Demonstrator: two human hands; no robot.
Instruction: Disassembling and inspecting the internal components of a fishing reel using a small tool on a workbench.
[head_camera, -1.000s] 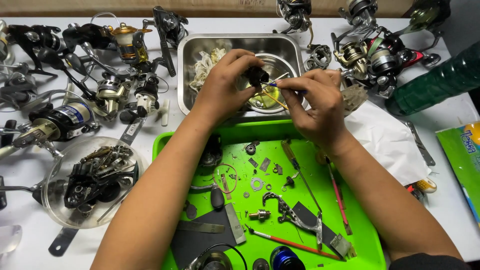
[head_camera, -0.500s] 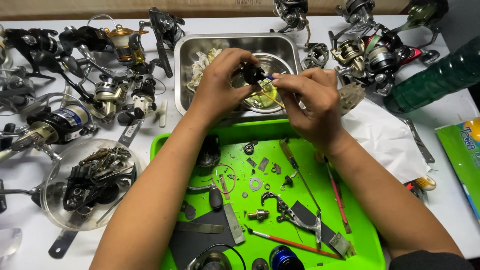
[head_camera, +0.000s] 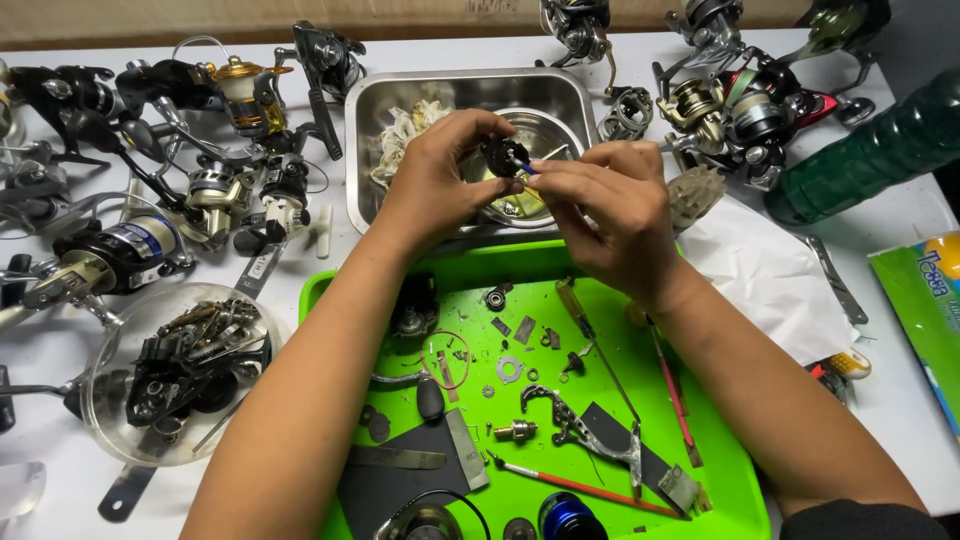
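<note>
My left hand (head_camera: 437, 175) grips a small black reel part (head_camera: 501, 157) over the steel pan (head_camera: 368, 150). My right hand (head_camera: 605, 205) pinches a thin tool with a blue handle (head_camera: 530, 167) whose tip touches that part. Both hands hover above the far edge of the green tray (head_camera: 720, 470). The tray carries small metal pieces, a washer (head_camera: 509, 368), a bail arm (head_camera: 570, 420), a red-handled brush (head_camera: 580, 486) and a screwdriver (head_camera: 585, 325).
Several fishing reels (head_camera: 240, 95) crowd the white table at left and at the back right (head_camera: 745, 105). A clear bowl of dark parts (head_camera: 180, 365) sits at left. At right lie a green bottle (head_camera: 870, 155), white paper (head_camera: 770, 275) and a green packet (head_camera: 925, 310).
Both hands have stayed over the steel pan on the black part, with only small shifts of the fingers and the tool.
</note>
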